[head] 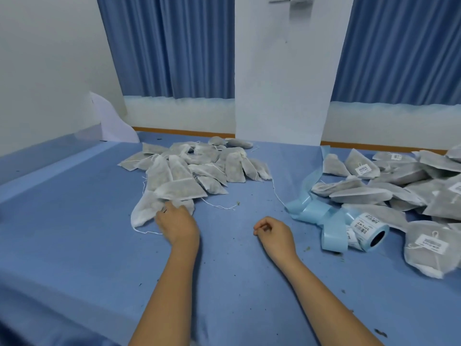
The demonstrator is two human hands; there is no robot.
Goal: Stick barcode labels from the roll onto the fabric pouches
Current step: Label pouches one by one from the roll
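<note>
Stock of unlabelled pouches (194, 166) lies heaped at left. The left hand (178, 222) grasps the nearest pouch (147, 211) at its edge. Draw it clear of the loose strings and lay it flat. The right hand (273, 231) is curled; whether it pinches a label cannot be told. The label roll (369, 228) lies near it, against the labelled pouches (399, 186).

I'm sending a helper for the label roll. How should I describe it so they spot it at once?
On the blue table, go to the right-hand heap of labelled pouches. At its near left edge lies the label roll, on its side. Only it has a dark hollow core and pale blue backing strip trailing away.
</note>
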